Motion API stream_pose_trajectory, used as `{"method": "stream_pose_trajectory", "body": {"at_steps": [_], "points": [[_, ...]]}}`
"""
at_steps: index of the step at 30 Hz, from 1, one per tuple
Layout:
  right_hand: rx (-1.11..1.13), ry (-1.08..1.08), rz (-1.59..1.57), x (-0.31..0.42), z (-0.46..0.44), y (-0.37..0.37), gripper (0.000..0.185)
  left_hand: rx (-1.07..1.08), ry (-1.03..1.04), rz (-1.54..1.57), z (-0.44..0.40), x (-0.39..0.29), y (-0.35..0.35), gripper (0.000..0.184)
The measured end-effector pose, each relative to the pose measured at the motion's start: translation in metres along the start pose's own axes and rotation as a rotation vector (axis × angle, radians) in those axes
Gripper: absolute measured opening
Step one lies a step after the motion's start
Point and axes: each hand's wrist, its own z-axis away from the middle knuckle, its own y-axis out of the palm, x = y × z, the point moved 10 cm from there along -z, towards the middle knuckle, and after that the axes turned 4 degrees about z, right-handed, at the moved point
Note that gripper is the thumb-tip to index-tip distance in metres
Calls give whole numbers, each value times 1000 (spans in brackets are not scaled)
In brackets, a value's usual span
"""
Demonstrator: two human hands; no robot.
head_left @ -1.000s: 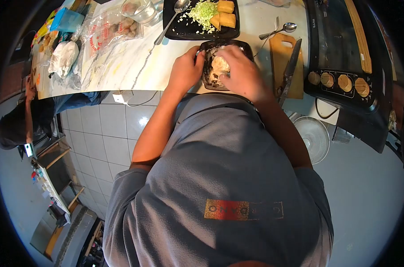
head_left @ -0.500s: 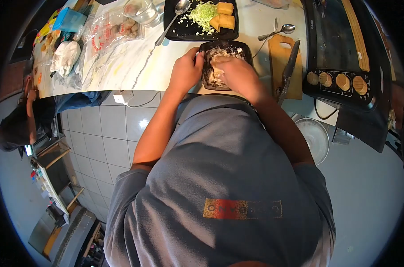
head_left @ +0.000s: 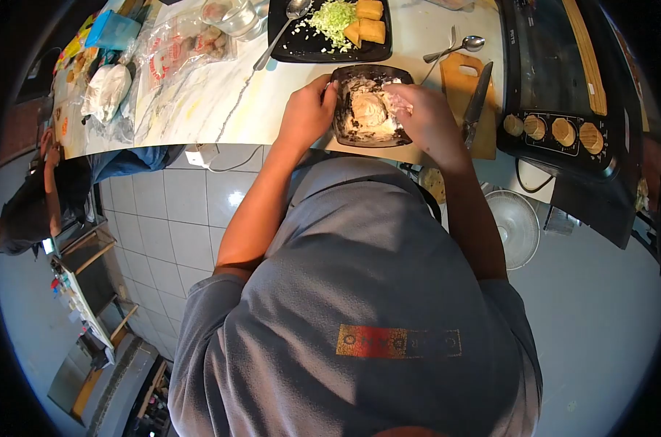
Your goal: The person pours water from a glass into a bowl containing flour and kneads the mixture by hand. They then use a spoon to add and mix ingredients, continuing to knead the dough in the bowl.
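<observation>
A square black bowl [head_left: 336, 120] sits at the table's near edge, its inner walls smeared with pale paste. In its middle lies a lump of soft, pale pinkish dough [head_left: 368, 109]. My left hand [head_left: 309, 109] grips the bowl's left rim, thumb at the top edge. At the bowl's right side is my right hand [head_left: 425, 116], its paste-coated fingers curled in against the dough there. Slight blur and the hand itself partly hide those fingertips. Behind the bowl, a black plate [head_left: 294, 47] holds shredded green vegetable [head_left: 334, 25], several fried tofu pieces [head_left: 372, 30] and a spoon [head_left: 276, 44].
Right of the bowl are a knife [head_left: 477, 102] on a wooden board [head_left: 458, 80], a spoon [head_left: 473, 44] and a fork. A black appliance with wooden knobs [head_left: 563, 131] stands farther right. Leftward are a glass [head_left: 243, 22], plastic bags [head_left: 108, 91] and another person [head_left: 46, 189].
My right hand has moved from the bowl's middle to its right side, uncovering the dough. The bowl has shifted slightly right; my left hand stays on its rim.
</observation>
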Motion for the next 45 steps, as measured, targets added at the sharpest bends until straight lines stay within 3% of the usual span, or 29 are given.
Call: {"method": "stream_pose_trajectory", "body": {"at_steps": [2, 7, 11, 18, 20, 21, 23, 24, 25, 27, 28, 30, 33, 35, 37, 39, 41, 45], "points": [[15, 86, -45, -6, 1, 4, 42, -3, -8, 29, 0, -2, -1, 26], [58, -62, 60, 21, -1, 32, 46, -5, -37, 35, 1, 1, 0, 27], [123, -21, 160, 17, -5, 63, 48, 1, -59, 44, 1, 2, 1, 28], [131, 51, 29, -6, -10, 52, 50, -6, -50, 65, 0, 3, -1, 27], [160, 281, -585, -25, -5, 57, 54, 1, -70, 83, 0, 6, -2, 27], [162, 280, -583, -27, -4, 53, 54, -12, -59, 73, 0, 7, -5, 27], [271, 562, -994, -30, 6, 57, 57, -22, -43, 59, 0, 7, -8, 27], [258, 591, -1294, -31, 8, 64, 53, -18, -37, 62, 0, 7, -9, 27], [254, 587, -1294, -27, 6, 65, 53, -14, -31, 65, -1, 7, -9, 27], [226, 481, -785, -23, -2, 57, 54, -7, -41, 52, 0, 4, -10, 27], [223, 474, -787, -25, -3, 62, 54, 1, -54, 40, -1, 4, -11, 27], [5, -6, -201, -2, -14, 43, 58, 6, -66, 65, -1, 11, -9, 29], [82, -21, -94, 7, -10, 55, 57, 35, -111, 56, -6, 12, -13, 32], [17, 16, -131, 23, -7, 38, 52, 61, -145, 15, -12, 13, -18, 34], [-71, 68, -85, 22, -6, 24, 46, -77, 18, -83, -29, 1, -37, 35], [-132, 37, -79, 21, -4, 15, 44, -85, 96, -151, -56, 4, -38, 34], [-196, 2, -69, 23, 0, 7, 42, -147, 362, -305, -84, -18, -37, 33], [-209, 12, -84, 24, 7, 2, 34, -185, 619, -385, -129, -27, -16, 34]]}}
